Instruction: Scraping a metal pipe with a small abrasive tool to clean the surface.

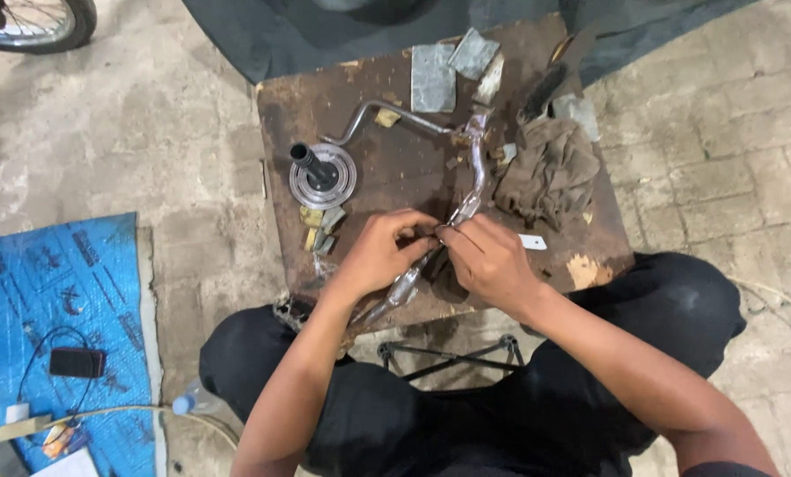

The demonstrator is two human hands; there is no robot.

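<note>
The bent metal tube (466, 190) lies on the worn brown board (378, 168) that serves as a small table, directly in front of the person. Its long axis runs from the near edge of the board, by the person's lap, away and slightly to the right, then it curves back to the left at the far end, where a thinner rod continues toward the round ribbed part with a black shaft (322, 174). So the tube goes away from the body, and both hands meet on its near half.

The left hand (379, 252) comes from the left side, and its fingers are curled closed around the tube — the thumb and the fingertips pinch near the middle of the hand pair. The right hand (491, 258) comes from the right and is also closed, with fingertips pressed on the same place of the tube, almost touching the left fingers. It seems that a small piece is held between the fingertips, but it is too small to tell what it is. Both hands are about equally near to the tube.

Just right of the tube lies a crumpled brown rag (550, 168). Some grey flat pieces (433, 77) rest at the far edge of the board. On the floor at the left there is a blue sheet (60, 291) with a black phone (77, 362) on it.
</note>
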